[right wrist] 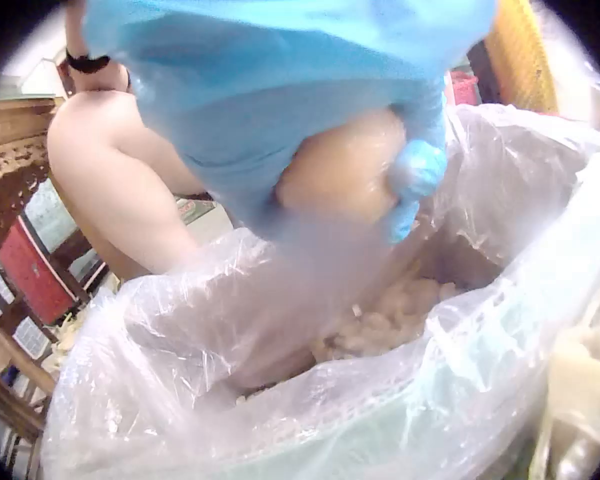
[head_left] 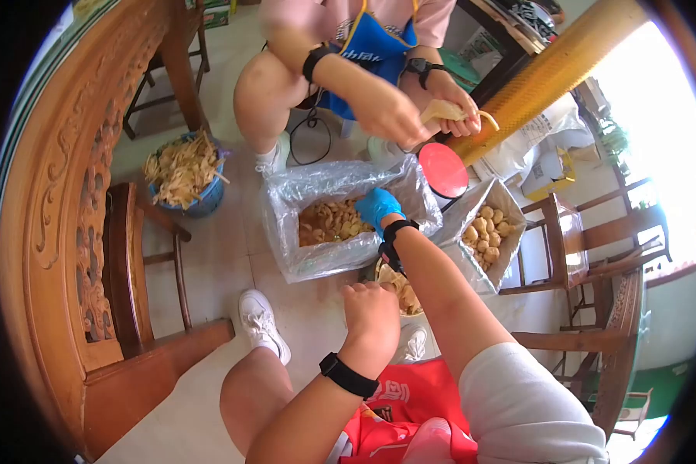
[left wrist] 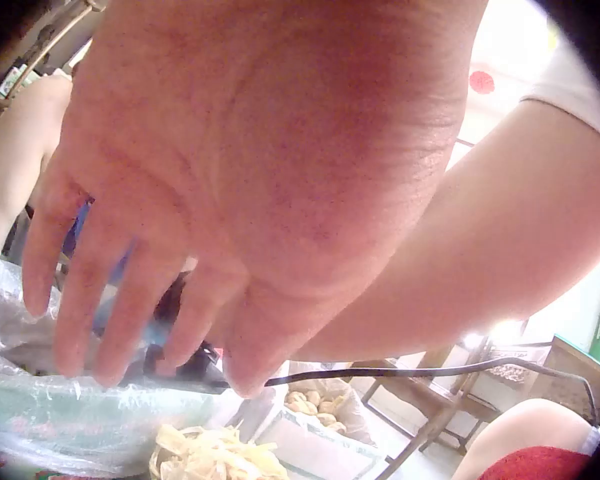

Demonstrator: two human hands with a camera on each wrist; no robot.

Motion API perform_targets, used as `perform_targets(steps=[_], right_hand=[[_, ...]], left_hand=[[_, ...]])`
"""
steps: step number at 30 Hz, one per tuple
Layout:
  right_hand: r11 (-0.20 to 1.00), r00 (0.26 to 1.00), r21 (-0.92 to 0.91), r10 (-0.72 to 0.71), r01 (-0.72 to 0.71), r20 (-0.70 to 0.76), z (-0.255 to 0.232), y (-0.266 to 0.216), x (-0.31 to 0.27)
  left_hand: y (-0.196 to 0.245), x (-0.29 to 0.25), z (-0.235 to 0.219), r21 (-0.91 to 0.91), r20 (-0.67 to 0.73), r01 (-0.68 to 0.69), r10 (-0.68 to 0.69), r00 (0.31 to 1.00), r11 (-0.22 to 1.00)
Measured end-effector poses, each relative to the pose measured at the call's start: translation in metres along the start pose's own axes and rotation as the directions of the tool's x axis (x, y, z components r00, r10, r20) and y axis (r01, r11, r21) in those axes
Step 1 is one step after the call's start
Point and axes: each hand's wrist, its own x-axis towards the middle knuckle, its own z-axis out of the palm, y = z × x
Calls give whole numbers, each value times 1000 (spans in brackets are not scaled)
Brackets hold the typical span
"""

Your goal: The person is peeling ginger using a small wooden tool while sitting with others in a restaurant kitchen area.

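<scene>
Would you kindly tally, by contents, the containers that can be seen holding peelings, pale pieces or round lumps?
Peelings: 2 (bucket, tub)
Pale pieces: 1 (lined crate)
Round lumps: 1 (lined box)
Total: 4

Bright daylight from the right, with burnt-out whites and dark, rounded lens edges.
In the head view, a white opening (head_left: 657, 116) loses all detail, the carved wooden bench (head_left: 50, 224) bows with fisheye distortion, and the hand of the person opposite (head_left: 390, 116) is motion-blurred; the plastic liner (head_left: 298, 259) glints. The left wrist view puts the left hand's palm (left wrist: 250, 190) in reddish shade against a washed-out upper right corner. The right wrist view looks hazy, smearing below the tan lump (right wrist: 340, 170).
</scene>
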Motion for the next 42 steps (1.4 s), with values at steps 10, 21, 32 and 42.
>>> perform_targets(steps=[10, 21, 32, 42], right_hand=[[642, 948, 749, -312, 163, 61, -76, 28, -86], [197, 870, 870, -311, 452, -382, -118, 45, -225], [511, 933, 787, -271, 347, -235, -139, 54, -249], [545, 874, 684, -285, 485, -393, -147, 51, -244]], left_hand=[[-3, 7, -11, -117, -186, -62, 39, 982, 991], [30, 44, -5, -910, -410, -415, 120, 904, 18], [23, 40, -5, -801, -460, -343, -138, 877, 491], [29, 37, -28, -863, -338, -278, -72, 939, 421]])
